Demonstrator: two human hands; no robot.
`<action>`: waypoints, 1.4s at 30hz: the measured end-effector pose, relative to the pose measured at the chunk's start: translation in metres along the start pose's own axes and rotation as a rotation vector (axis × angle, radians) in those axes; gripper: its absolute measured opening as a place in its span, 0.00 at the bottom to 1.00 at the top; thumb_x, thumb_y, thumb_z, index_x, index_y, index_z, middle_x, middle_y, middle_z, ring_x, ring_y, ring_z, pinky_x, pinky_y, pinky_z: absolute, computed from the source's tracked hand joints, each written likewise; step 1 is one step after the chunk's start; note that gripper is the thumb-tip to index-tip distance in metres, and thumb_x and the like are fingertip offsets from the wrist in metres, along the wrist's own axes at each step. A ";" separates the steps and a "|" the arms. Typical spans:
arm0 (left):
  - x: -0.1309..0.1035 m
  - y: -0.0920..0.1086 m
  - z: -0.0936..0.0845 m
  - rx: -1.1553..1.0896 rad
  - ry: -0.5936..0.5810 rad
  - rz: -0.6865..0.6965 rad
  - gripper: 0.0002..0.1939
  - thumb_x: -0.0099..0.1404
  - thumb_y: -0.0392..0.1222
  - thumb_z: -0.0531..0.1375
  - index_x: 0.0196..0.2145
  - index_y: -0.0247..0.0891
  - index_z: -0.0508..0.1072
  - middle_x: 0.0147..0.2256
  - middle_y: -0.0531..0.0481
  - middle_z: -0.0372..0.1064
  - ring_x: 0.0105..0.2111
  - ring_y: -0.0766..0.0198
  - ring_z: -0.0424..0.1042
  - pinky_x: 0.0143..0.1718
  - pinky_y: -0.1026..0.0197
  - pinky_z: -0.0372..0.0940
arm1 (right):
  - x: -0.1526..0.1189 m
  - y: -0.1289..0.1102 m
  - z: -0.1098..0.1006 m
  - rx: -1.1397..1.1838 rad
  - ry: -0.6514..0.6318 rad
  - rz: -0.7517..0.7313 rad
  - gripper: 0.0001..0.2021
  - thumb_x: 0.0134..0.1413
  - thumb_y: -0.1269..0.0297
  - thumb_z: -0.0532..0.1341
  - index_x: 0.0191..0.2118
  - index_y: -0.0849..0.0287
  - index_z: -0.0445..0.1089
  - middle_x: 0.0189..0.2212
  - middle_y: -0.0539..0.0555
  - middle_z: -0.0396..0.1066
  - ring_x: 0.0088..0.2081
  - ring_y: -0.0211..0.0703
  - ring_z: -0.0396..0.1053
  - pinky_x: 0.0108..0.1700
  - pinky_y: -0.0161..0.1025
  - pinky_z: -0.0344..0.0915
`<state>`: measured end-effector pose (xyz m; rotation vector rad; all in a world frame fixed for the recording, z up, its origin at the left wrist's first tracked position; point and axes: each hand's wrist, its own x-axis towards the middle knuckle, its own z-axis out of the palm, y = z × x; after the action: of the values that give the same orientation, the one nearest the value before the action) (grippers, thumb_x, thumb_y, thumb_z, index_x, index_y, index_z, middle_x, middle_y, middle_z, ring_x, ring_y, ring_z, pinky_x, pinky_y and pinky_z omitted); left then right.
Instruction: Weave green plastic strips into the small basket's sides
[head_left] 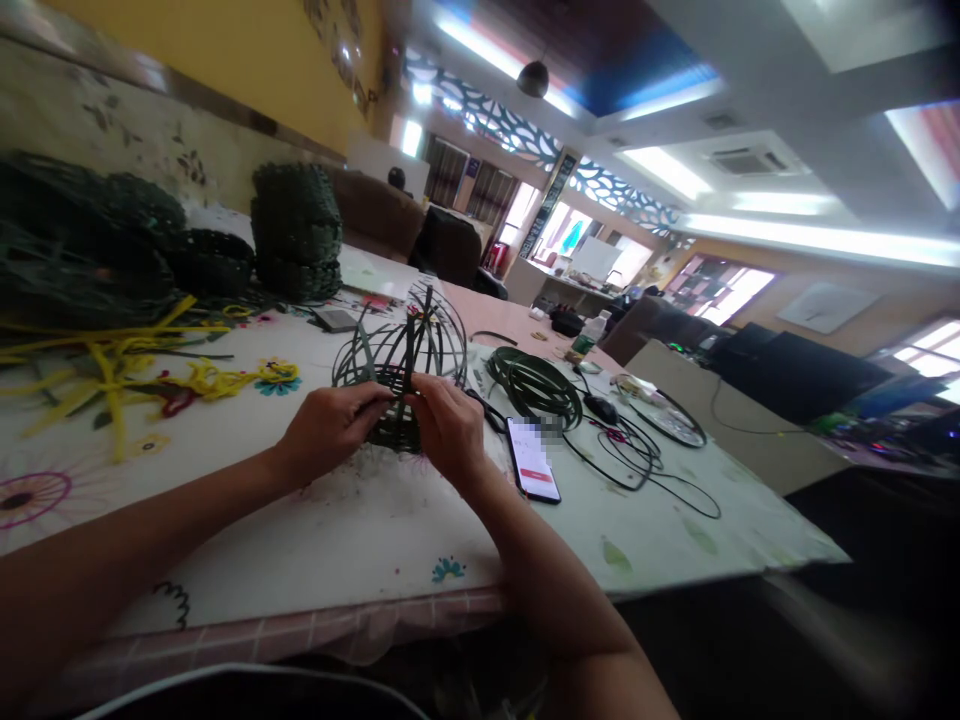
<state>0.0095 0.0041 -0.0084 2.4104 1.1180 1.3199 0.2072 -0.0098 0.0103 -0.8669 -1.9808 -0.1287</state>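
A small dark green woven basket [397, 432] stands on the patterned tablecloth [360, 560], with long loose strips curving up from its rim. My left hand [334, 425] pinches at the basket's left side, its fingertips at the woven rim. On the right side, my right hand [448, 422] is closed with thumb and fingers around the base of an upright dark strip [409, 350]. The fingertips of both hands nearly meet at the near rim. What lies exactly between the left fingertips is too small to make out.
Right of the basket lie a phone [532, 462], a coil of green strip [534, 388], a computer mouse [600, 408] and thin looped cords. Yellow strips [112, 375] spread at the left, below stacked dark baskets [296, 230]. A bottle [590, 333] stands farther back.
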 end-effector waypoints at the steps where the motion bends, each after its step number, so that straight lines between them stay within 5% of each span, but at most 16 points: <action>1: 0.000 0.000 0.000 -0.015 0.013 -0.001 0.16 0.74 0.49 0.56 0.43 0.41 0.81 0.39 0.48 0.84 0.35 0.57 0.82 0.37 0.61 0.71 | -0.001 0.003 0.001 -0.059 0.013 -0.017 0.13 0.73 0.65 0.54 0.49 0.55 0.76 0.45 0.58 0.80 0.45 0.45 0.78 0.49 0.41 0.73; 7: 0.007 -0.003 -0.010 -0.036 0.078 -0.044 0.15 0.74 0.49 0.55 0.41 0.40 0.80 0.33 0.50 0.82 0.30 0.60 0.79 0.33 0.63 0.69 | -0.003 0.009 0.006 -0.348 -0.022 -0.053 0.15 0.74 0.66 0.52 0.51 0.51 0.76 0.40 0.54 0.74 0.40 0.44 0.69 0.41 0.39 0.66; 12: 0.011 -0.005 -0.016 -0.051 0.078 -0.058 0.14 0.73 0.48 0.57 0.40 0.40 0.80 0.31 0.51 0.82 0.26 0.63 0.77 0.31 0.64 0.68 | 0.000 0.005 0.005 -0.473 -0.108 -0.045 0.11 0.73 0.66 0.57 0.47 0.49 0.78 0.38 0.55 0.72 0.42 0.48 0.64 0.45 0.45 0.60; 21: 0.009 -0.012 -0.013 -0.104 0.114 -0.101 0.15 0.71 0.50 0.58 0.42 0.40 0.81 0.32 0.50 0.82 0.28 0.62 0.78 0.29 0.65 0.71 | -0.002 0.009 0.012 -0.299 -0.160 -0.044 0.11 0.69 0.59 0.64 0.52 0.55 0.77 0.41 0.56 0.70 0.45 0.47 0.66 0.50 0.46 0.64; 26: 0.012 -0.017 -0.016 -0.123 0.169 -0.154 0.13 0.70 0.47 0.58 0.39 0.40 0.81 0.31 0.50 0.81 0.28 0.61 0.78 0.28 0.65 0.71 | -0.005 0.009 0.014 -0.279 -0.228 -0.094 0.23 0.59 0.48 0.71 0.54 0.57 0.75 0.47 0.60 0.69 0.48 0.50 0.66 0.51 0.47 0.68; 32: 0.018 -0.023 -0.024 -0.203 0.144 -0.217 0.13 0.70 0.47 0.58 0.40 0.38 0.81 0.29 0.50 0.79 0.23 0.64 0.73 0.20 0.67 0.66 | -0.003 0.008 0.012 -0.352 -0.323 -0.183 0.30 0.59 0.52 0.71 0.64 0.56 0.69 0.58 0.64 0.66 0.55 0.55 0.64 0.57 0.51 0.68; 37: 0.020 -0.030 -0.028 -0.140 0.150 -0.150 0.14 0.71 0.48 0.58 0.42 0.39 0.80 0.32 0.50 0.80 0.31 0.60 0.77 0.31 0.63 0.73 | -0.005 0.011 0.015 -0.386 -0.334 -0.217 0.29 0.65 0.59 0.67 0.69 0.57 0.64 0.57 0.64 0.70 0.53 0.54 0.65 0.56 0.50 0.69; 42: 0.020 -0.028 -0.029 0.155 0.111 0.087 0.17 0.75 0.49 0.53 0.44 0.42 0.80 0.43 0.45 0.81 0.41 0.53 0.80 0.45 0.55 0.73 | -0.008 0.014 0.019 -0.394 -0.296 -0.246 0.26 0.69 0.61 0.62 0.68 0.62 0.65 0.54 0.64 0.72 0.51 0.53 0.66 0.55 0.50 0.70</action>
<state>-0.0217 0.0317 0.0086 2.5494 1.1977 1.4606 0.2048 0.0037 -0.0100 -0.9239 -2.3823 -0.5771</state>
